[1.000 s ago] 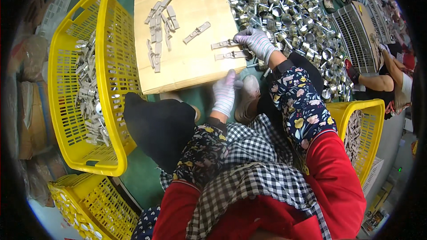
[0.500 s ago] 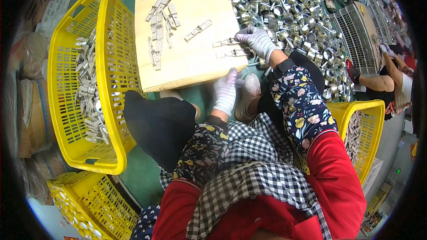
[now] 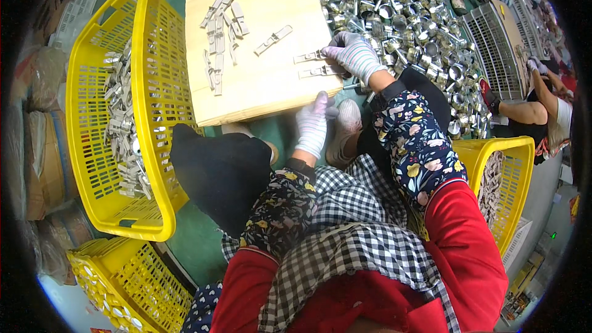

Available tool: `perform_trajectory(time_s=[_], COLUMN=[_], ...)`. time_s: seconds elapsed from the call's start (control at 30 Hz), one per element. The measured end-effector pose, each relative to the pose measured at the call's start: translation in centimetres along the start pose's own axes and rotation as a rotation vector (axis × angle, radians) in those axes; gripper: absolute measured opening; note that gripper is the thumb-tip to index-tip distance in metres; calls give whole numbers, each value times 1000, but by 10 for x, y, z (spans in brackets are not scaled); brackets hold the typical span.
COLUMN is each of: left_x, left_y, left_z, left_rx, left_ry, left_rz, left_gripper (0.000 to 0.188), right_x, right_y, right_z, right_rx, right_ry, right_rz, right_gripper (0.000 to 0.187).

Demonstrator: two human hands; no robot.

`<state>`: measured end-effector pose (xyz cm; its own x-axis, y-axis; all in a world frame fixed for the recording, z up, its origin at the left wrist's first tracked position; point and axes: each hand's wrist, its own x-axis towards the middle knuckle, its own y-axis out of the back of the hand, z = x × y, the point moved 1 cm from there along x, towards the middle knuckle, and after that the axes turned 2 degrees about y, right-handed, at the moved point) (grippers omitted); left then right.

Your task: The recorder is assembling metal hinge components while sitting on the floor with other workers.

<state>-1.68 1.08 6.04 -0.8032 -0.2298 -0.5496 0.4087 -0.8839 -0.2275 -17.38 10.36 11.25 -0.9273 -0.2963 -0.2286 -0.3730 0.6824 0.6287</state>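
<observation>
My right hand (image 3: pixel 357 57), in a striped white glove, pinches the right end of a flat metal clip (image 3: pixel 308 57) on a pale wooden board (image 3: pixel 246 95). A second clip (image 3: pixel 320 72) lies just nearer to me, parallel to it. My left hand (image 3: pixel 312 128), gloved alike, is at the board's near edge, its fingers curled and thumb against the edge. What it holds, if anything, is hidden. Another clip (image 3: pixel 273 40) lies alone mid-board, and a loose pile of several clips (image 3: pixel 217 36) sits farther left.
Left of the board stands a yellow basket (image 3: pixel 151 117) with many metal clips inside. Round metal parts with stems (image 3: pixel 401 24) cover the floor at the far right. Another yellow basket (image 3: pixel 515 197) is beside my right arm. Stacked yellow baskets (image 3: pixel 151 277) stand lower left. Other people work at the right.
Both hands stay nearly in place. My right hand has shifted very slightly left and nearer to me, its fingers still on the clip's end.
</observation>
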Motion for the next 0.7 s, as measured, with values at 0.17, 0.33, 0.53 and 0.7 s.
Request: perform_trajectory(time_s=[0.17,0.33,0.53,0.7], left_x=[1,1,-1,1], left_y=[2,0,1,1], left_z=[-3,-2,1,0], left_rx=[-9,3,10,24], left_ry=[12,11,17,1], left_rz=[6,-2,-17,-26], left_gripper=[52,51,49,47], right_x=[-8,-12,-26,-34], right_y=[4,9,20,26], right_z=[-11,-19,-24,-1], right_rx=[-252,-357,-300,-89], right_ry=[30,61,151,-135], right_rz=[11,31,205,-90], right_gripper=[31,36,45,53])
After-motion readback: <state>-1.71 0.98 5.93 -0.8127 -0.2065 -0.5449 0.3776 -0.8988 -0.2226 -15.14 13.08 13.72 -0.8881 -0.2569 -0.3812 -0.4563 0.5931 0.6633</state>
